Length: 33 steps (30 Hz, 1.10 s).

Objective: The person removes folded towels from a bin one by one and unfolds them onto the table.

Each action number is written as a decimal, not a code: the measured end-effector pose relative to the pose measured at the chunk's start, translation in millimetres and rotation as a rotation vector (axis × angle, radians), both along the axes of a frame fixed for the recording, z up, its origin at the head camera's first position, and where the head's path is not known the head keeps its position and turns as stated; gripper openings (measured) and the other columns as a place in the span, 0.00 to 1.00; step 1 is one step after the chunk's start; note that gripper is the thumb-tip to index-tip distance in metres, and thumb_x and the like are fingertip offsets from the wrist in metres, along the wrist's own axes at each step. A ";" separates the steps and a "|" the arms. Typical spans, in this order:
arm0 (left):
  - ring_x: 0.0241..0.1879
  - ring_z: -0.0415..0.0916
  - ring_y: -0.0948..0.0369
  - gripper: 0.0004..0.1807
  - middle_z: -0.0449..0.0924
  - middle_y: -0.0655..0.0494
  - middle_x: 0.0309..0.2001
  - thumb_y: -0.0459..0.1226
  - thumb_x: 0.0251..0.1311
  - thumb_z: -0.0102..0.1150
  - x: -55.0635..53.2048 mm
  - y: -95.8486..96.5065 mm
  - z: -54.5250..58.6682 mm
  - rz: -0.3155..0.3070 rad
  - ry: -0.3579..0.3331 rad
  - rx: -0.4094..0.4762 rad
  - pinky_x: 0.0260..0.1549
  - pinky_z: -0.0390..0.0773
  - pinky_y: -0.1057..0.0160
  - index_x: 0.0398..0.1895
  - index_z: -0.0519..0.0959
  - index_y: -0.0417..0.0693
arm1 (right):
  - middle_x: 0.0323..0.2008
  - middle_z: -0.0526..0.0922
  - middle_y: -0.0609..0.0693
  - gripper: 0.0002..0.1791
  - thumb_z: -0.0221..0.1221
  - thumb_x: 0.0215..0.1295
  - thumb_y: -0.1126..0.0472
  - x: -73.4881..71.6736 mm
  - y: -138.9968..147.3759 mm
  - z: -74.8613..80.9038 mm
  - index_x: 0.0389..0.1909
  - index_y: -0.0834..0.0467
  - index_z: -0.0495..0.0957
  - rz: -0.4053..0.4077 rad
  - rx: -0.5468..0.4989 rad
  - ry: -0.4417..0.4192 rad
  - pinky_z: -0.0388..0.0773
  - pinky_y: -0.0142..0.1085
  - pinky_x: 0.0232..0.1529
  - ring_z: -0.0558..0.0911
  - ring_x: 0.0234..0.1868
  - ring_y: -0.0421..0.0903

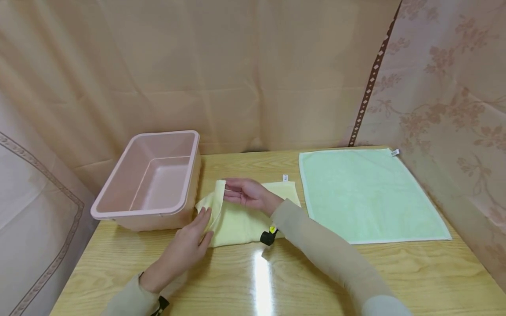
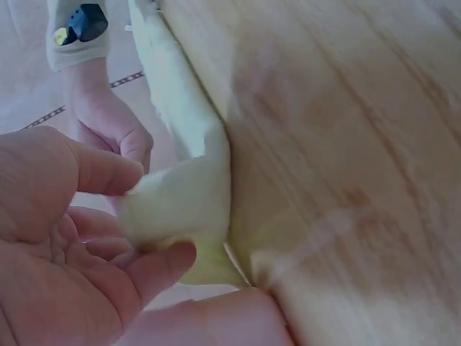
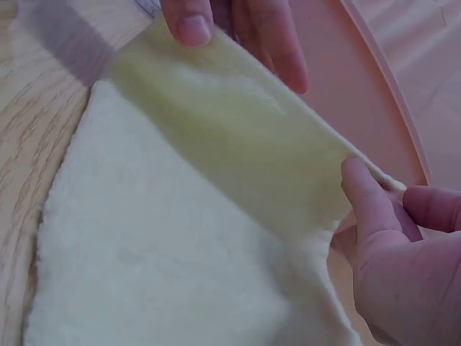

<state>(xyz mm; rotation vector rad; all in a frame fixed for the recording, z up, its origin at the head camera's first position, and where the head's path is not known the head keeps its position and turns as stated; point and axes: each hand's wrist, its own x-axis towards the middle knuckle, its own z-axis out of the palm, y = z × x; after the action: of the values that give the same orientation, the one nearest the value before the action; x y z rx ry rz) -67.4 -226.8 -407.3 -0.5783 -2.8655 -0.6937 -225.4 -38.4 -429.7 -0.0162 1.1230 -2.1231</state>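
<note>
A pale yellow towel [image 1: 245,224] lies on the table with its left end lifted and turned up. My left hand [image 1: 189,241] pinches the near part of that raised edge, the thumb [image 3: 191,25] lying on the cloth. At the far corner of the same edge, my right hand [image 1: 251,195] grips the towel between thumb and fingers, as the right wrist view shows. In the left wrist view the left hand [image 2: 65,252] is close up, with the right hand [image 2: 108,122] beyond the cloth.
A pink plastic basin [image 1: 186,206] stands just left of the towel. To the right, a mint green towel [image 1: 367,197] is spread flat, with a small white tag at its far corner. Curtains hang behind and beside the wooden table [image 1: 221,281].
</note>
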 end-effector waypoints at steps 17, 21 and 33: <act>0.74 0.50 0.33 0.36 0.50 0.20 0.72 0.17 0.60 0.46 -18.5 -0.6 -25.4 -0.008 0.001 -0.002 0.68 0.56 0.38 0.74 0.53 0.22 | 0.68 0.73 0.62 0.29 0.53 0.78 0.64 -7.1 64.0 -12.2 0.75 0.66 0.59 0.190 0.255 0.089 0.77 0.46 0.59 0.76 0.66 0.57; 0.73 0.49 0.31 0.40 0.48 0.19 0.73 0.13 0.55 0.44 -23.5 0.8 -27.5 -0.013 -0.024 0.012 0.68 0.55 0.37 0.75 0.52 0.23 | 0.69 0.72 0.62 0.29 0.52 0.79 0.64 -10.2 92.0 -18.7 0.76 0.66 0.57 0.157 0.263 0.044 0.77 0.46 0.59 0.76 0.66 0.56; 0.71 0.49 0.26 0.39 0.48 0.14 0.70 0.18 0.53 0.47 -42.7 11.2 -28.3 0.029 -0.135 -0.108 0.64 0.62 0.33 0.72 0.51 0.16 | 0.72 0.66 0.65 0.31 0.50 0.80 0.62 -14.8 159.9 -17.1 0.77 0.67 0.54 0.092 0.294 0.068 0.76 0.46 0.60 0.75 0.66 0.56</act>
<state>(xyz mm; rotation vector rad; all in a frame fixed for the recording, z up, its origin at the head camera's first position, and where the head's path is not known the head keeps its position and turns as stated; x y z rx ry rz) -110.2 -215.6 -435.6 -0.5213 -3.0459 -0.5990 -240.2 121.5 -446.8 -0.0031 1.4370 -1.8719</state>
